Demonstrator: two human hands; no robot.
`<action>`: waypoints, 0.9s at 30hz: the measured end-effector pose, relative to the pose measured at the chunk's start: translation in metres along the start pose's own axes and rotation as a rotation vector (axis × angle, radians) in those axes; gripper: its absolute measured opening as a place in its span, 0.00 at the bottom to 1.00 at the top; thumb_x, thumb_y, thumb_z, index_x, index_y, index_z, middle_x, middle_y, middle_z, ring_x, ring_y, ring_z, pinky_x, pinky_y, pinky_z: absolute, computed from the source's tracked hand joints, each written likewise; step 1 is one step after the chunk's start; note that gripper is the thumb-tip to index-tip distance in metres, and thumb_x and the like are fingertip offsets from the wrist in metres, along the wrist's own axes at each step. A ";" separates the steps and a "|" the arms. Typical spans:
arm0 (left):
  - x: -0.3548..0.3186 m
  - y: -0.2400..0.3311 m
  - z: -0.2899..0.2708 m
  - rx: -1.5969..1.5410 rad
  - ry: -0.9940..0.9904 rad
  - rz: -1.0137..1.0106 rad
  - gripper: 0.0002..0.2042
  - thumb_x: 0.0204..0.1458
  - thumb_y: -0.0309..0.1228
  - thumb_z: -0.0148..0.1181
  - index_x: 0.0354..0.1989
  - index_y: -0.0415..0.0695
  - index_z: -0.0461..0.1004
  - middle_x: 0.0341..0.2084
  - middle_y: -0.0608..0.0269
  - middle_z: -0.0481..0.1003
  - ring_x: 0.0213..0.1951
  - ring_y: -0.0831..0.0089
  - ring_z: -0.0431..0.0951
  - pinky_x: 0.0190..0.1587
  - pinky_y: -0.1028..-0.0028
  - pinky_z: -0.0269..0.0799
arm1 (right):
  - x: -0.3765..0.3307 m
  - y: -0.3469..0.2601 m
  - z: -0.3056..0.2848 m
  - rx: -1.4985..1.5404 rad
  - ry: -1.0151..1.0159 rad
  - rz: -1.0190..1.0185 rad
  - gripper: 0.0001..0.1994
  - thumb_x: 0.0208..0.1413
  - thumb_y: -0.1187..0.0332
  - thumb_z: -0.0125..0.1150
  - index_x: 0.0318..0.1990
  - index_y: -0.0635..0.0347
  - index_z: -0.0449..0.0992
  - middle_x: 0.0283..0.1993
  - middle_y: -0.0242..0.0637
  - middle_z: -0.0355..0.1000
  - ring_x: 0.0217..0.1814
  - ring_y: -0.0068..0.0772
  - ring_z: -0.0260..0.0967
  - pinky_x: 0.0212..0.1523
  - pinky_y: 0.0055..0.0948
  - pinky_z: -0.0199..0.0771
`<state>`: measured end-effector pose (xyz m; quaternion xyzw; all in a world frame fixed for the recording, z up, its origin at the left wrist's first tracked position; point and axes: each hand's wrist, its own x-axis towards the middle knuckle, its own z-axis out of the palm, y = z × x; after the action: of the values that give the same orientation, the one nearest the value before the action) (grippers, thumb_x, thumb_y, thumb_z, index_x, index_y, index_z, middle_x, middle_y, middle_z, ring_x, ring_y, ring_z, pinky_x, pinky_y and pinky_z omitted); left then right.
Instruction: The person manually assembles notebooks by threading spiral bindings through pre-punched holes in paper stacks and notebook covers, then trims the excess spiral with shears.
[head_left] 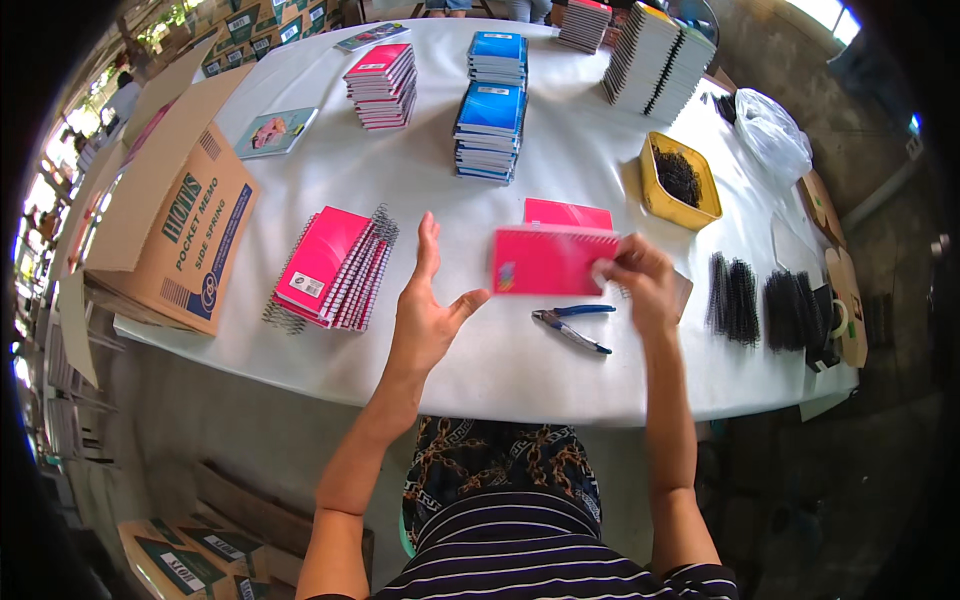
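My right hand [643,280] grips the right end of a pink notebook [550,262], held over the table and slightly blurred. To its left, my left hand [430,305] is open, fingers up and thumb apart, touching nothing. Another pink notebook [568,213] lies just beyond the held one. Blue-handled pliers [575,328] rest on the table below it, jaws toward the left. Left of my left hand sits a pile of pink notebooks [330,260] with wire spirals sticking out along its edges.
A cardboard box [180,225] stands at the left. Farther back are blue notebook stacks [490,120], a pink stack [382,85] and tall white spiral-bound stacks [650,60]. At the right are a yellow tub [690,210] of black spirals, bundled black spirals [733,300] and a plastic bag [770,135].
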<state>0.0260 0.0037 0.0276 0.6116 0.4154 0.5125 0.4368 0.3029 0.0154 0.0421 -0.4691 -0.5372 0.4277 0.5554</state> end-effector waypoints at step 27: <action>-0.015 -0.006 0.043 1.122 -0.272 0.523 0.29 0.52 0.43 0.61 0.63 0.50 0.66 0.55 0.65 0.75 0.56 0.57 0.74 0.57 0.55 0.69 | 0.113 0.085 -0.070 -0.963 -0.029 0.011 0.06 0.41 0.75 0.59 0.27 0.64 0.81 0.29 0.52 0.77 0.33 0.49 0.77 0.36 0.38 0.76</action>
<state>0.0660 -0.0136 0.0134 0.8884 0.3984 0.2243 -0.0409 0.3814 0.1383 -0.0176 -0.6697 -0.6795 0.1397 0.2650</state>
